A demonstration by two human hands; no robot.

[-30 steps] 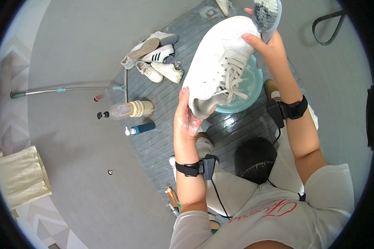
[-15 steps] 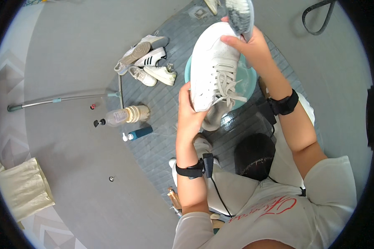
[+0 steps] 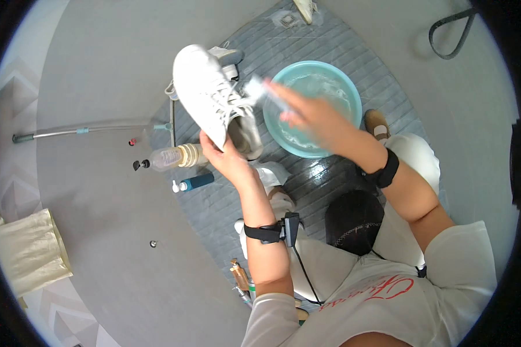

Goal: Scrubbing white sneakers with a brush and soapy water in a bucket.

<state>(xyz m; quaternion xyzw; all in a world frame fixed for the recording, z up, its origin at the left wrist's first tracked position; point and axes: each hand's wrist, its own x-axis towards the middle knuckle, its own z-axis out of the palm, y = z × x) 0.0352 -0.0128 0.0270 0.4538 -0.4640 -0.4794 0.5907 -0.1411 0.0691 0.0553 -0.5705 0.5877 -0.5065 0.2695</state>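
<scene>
A white lace-up sneaker is held up to the left of the basin, its toe pointing away from me. My left hand grips it at the heel end, fingers wrapped round the sole side. The pale scrubbing brush is in my right hand, which is closed on its handle and smeared by motion. The brush head is close beside the laces; whether it touches them I cannot tell. Below and behind my right hand stands a light teal basin of sudsy water.
Other sneakers lie behind the held one, mostly covered by it. To the left are a clear pump bottle, a blue pump bottle and a long pole. A grey quilted mat covers the floor. Small bottles stand near my left elbow.
The sneaker has moved left, away from over the basin, and its toe has tilted left. My right hand has come off the shoe's toe and brought the brush down to the lace side.
</scene>
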